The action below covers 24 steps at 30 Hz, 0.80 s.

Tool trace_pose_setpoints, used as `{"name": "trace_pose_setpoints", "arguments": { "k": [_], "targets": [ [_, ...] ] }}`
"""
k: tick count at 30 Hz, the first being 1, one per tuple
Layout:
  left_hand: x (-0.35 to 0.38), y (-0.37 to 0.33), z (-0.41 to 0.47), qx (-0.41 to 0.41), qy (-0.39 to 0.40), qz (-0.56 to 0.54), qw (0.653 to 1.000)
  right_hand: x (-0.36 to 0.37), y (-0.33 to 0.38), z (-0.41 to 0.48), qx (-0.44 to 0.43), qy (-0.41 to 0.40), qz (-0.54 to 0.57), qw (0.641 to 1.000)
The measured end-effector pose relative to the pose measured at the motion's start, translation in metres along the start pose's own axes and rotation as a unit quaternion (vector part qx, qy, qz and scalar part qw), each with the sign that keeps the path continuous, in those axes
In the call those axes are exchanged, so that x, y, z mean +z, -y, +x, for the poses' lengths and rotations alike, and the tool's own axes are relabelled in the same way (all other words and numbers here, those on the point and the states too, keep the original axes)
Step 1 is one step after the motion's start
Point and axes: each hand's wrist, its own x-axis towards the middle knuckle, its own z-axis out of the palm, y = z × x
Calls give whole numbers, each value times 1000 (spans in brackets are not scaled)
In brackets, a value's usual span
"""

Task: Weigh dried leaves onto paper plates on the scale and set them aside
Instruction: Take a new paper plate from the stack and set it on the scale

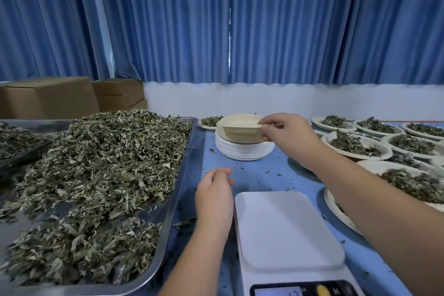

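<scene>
A white scale [288,230] sits near the front of the blue table with nothing on its platform. Behind it stands a stack of white paper plates [243,149]. My right hand [286,131] pinches the right edge of the top paper plate [240,125] and tilts it up off the stack. My left hand [215,196] hovers with loosely curled fingers beside the scale's left edge, holding nothing. A big heap of dried leaves [96,163] fills the metal tray [177,185] on the left.
Several paper plates of leaves [355,145] cover the table to the right, and one more filled plate [210,121] lies behind the stack. Cardboard boxes [48,97] stand at the back left under blue curtains. Leaf crumbs dot the tabletop.
</scene>
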Motion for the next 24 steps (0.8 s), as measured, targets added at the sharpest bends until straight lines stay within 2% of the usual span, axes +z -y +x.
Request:
{"name": "trace_pose_setpoints", "arguments": {
  "k": [3, 8, 12, 15, 18, 20, 24],
  "targets": [
    [-3, -4, -2, 6, -11, 0, 1000, -13, 4, -36, 9, -4, 58, 998],
    [-4, -15, -7, 13, -27, 15, 999, -35, 6, -89, 3, -4, 93, 996],
    [-5, -24, -17, 4, 1, -31, 1000, -53, 1, -117, 2, 13, 134, 991],
    [-10, -27, -20, -12, 23, -51, 998, -61, -7, -129, -3, 10, 110, 994],
    [-16, -30, -22, -24, 43, -17, 999, -65, -14, -136, 5, 37, 96, 995],
    [-17, -32, -22, -29, 59, 49, 997, -67, -18, -139, 13, 69, 101, 992],
    [-20, -27, -22, -43, 57, 118, 991, -68, -25, -139, 35, 103, 123, 986]
  ]
}}
